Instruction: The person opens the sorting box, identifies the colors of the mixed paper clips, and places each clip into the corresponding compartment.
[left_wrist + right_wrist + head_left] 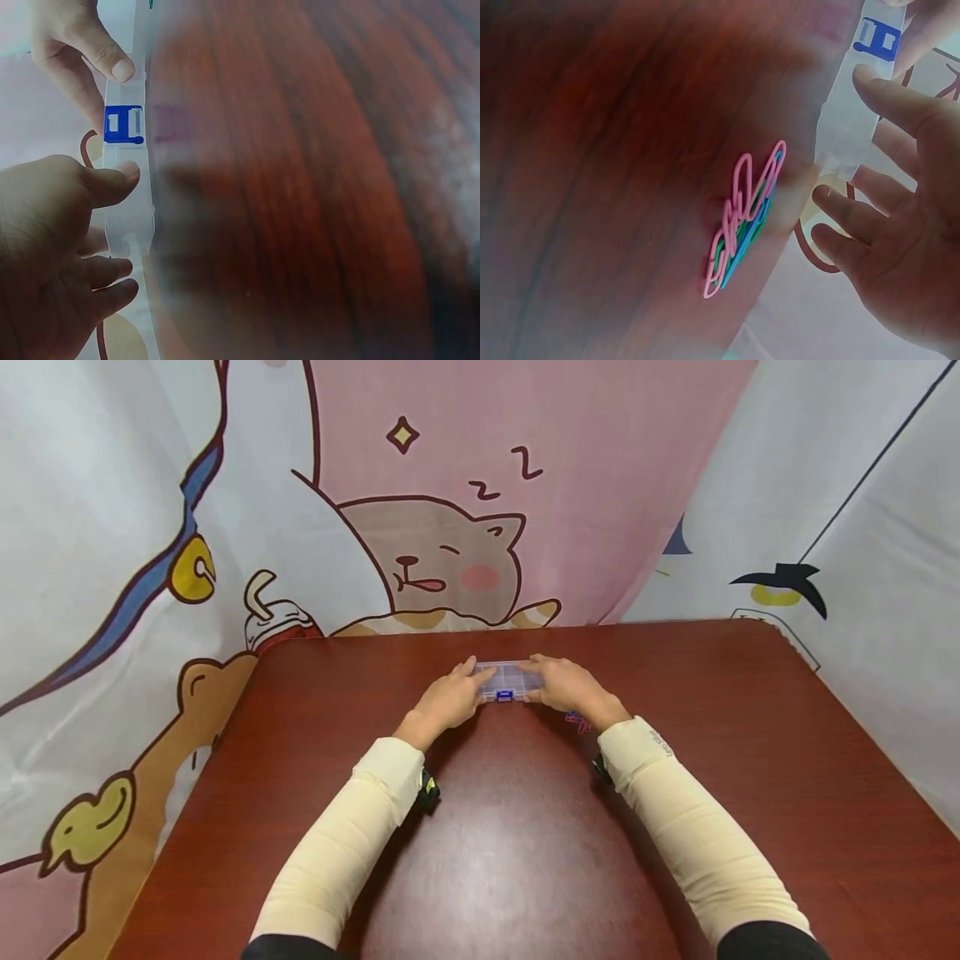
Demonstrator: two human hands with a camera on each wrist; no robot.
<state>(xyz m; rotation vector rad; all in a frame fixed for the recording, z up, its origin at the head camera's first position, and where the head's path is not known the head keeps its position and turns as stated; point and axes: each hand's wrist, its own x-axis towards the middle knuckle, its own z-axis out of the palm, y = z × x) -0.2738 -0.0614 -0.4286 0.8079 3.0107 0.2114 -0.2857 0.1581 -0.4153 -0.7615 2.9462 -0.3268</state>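
A clear plastic compartment box (510, 677) lies near the far side of the table, its lid down. On its front side sits a blue latch (124, 124), which looks fastened. My left hand (447, 696) holds the left end, and the left wrist view has its thumb against the front wall. The right hand (567, 683) grips the opposite end, with its thumb (889, 97) on the front wall beside the latch. Just in front of the right hand, several pink, blue and green paper clips (739, 217) lie in a small heap on the wood.
The reddish-brown table (495, 827) stretches from me to a printed curtain (600, 485) hanging right behind its far edge. More curtain (900, 610) hangs along the right side.
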